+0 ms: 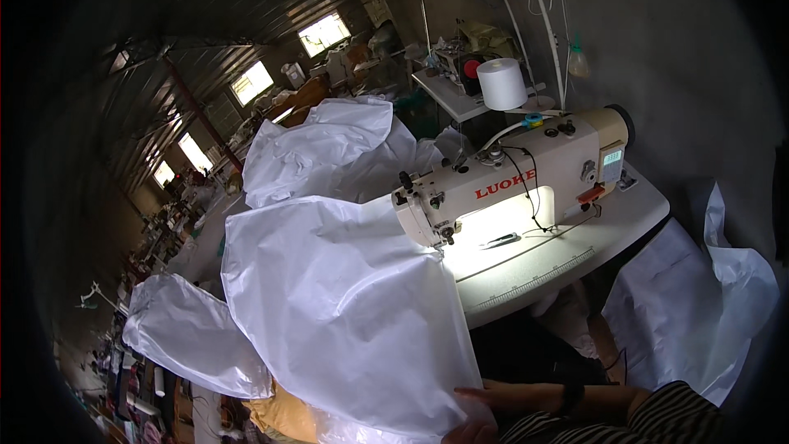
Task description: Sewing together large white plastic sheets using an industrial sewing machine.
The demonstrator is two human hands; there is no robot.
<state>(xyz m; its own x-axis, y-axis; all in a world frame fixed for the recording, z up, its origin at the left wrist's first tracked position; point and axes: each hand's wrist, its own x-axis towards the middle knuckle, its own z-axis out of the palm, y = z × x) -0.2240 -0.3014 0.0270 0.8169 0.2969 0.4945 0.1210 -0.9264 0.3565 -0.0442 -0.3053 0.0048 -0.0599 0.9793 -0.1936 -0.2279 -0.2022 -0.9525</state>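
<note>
A large white plastic-like sheet (345, 296) spreads across the left of the sewing machine (526, 164), one edge running under its needle and presser foot. The machine is white, with its work lamp lit. Low in the picture, my right hand (503, 395) reaches in from the right and grips the sheet's near edge; its fingertips lie on the white surface. Close below, my left hand (470, 434) is at the same edge, mostly cut off by the frame, its fingers not readable. On the machine bed rest small thread snips (500, 240).
A white thread cone (502, 84) stands behind the machine. More white sheeting is heaped beyond it (320, 144) and hangs at the right (670, 304). A yellow bundle (283, 413) lies at lower left. Another machine table (450, 94) stands farther back, near the wall.
</note>
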